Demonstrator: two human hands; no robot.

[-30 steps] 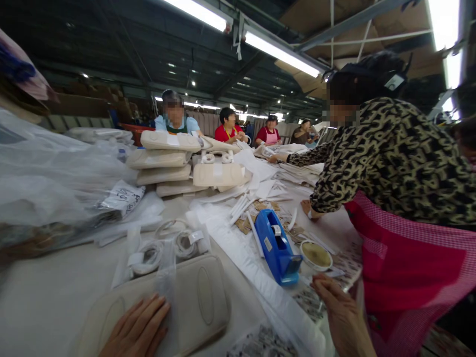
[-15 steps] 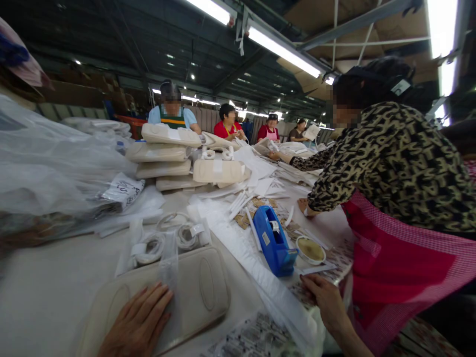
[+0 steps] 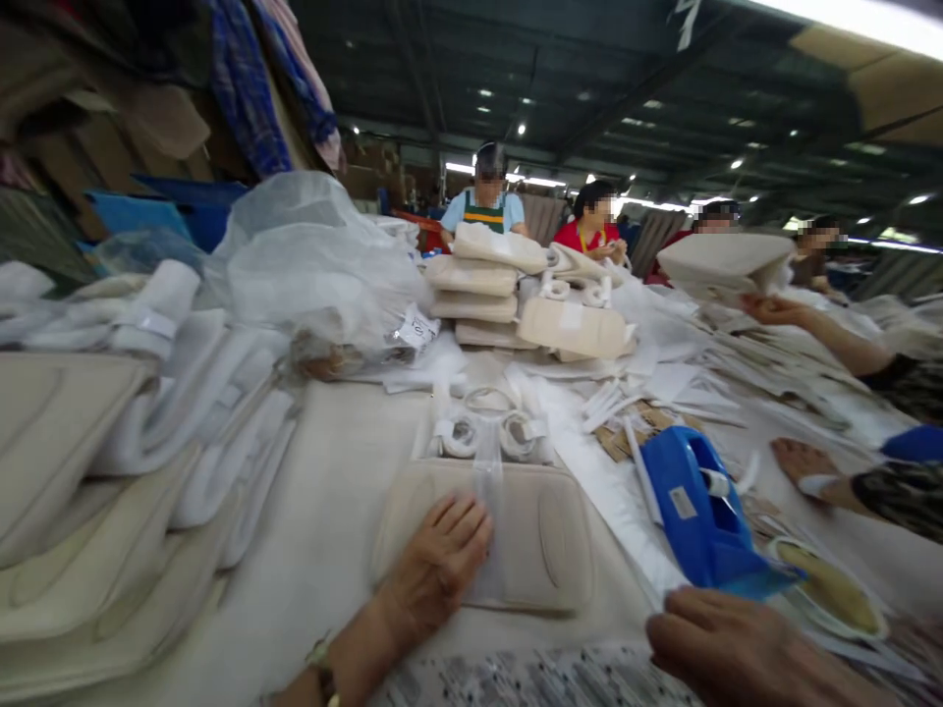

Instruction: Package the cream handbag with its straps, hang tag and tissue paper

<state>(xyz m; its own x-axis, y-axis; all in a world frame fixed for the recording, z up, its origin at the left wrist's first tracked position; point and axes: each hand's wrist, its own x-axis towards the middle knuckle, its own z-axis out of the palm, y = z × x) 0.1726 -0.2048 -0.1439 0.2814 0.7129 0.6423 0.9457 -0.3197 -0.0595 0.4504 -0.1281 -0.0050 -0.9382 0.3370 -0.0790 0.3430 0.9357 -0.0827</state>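
Observation:
My left hand (image 3: 438, 565) lies flat, fingers stretched out, on a beige padded cushion piece (image 3: 541, 535) wrapped in clear plastic on the table. My right hand (image 3: 737, 653) is low at the right edge, blurred, its fingers curled near the base of a blue tape dispenser (image 3: 699, 516); what it holds, if anything, I cannot make out. Behind the cushion lie coiled white straps (image 3: 490, 432) in plastic.
A stack of beige cushions (image 3: 478, 285) stands mid-table, more cushions (image 3: 66, 491) pile at the left. A big clear bag (image 3: 316, 265) sits behind. A small dish (image 3: 832, 589) lies by the dispenser. A neighbour's hand (image 3: 806, 462) rests at right; other workers sit across.
The view has swung left, so the neighbour in the patterned top has left the frame. My left hand stays on the cushion; my right hand has come closer to the tape dispenser.

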